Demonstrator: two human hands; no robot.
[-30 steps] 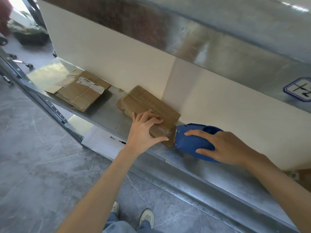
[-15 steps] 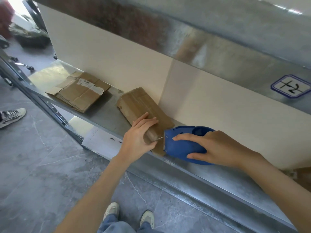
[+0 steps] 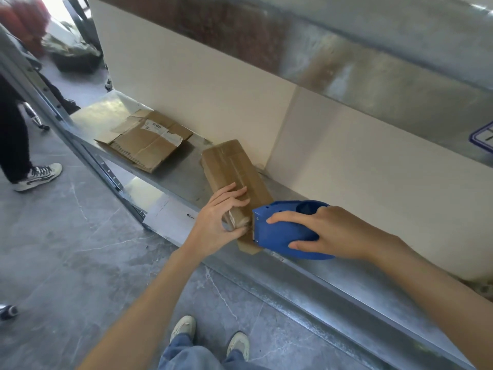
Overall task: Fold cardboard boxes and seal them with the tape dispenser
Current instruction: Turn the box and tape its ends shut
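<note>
Cardboard box (image 3: 232, 166), folded shut and long and narrow, lies on the metal shelf (image 3: 346, 279) with its long axis running from the shelf's near edge, by the hands, away and slightly left toward the cream back panel (image 3: 213, 84). Its near end juts a little past the shelf's front lip. The left hand (image 3: 218, 222) is clamped on that near end: its fingers lie curled across the top face and the thumb presses the left side, where a strip of clear tape (image 3: 230, 220) wraps over the corner. The box stretches away from this hand toward the far wall.

Just right of it, the right hand (image 3: 328, 233) grips the blue tape dispenser (image 3: 277, 236), index finger stretched along its upper side and thumb lower down. The dispenser's cutting end points left and touches the box's right side at the near end.

Farther left on the same shelf, well apart from the box, lies a flattened carton (image 3: 144, 141) with a torn white label. On the grey floor (image 3: 80, 263) below are the person's own pale shoes (image 3: 184, 328), and at far left another person's sneaker (image 3: 37, 177).
</note>
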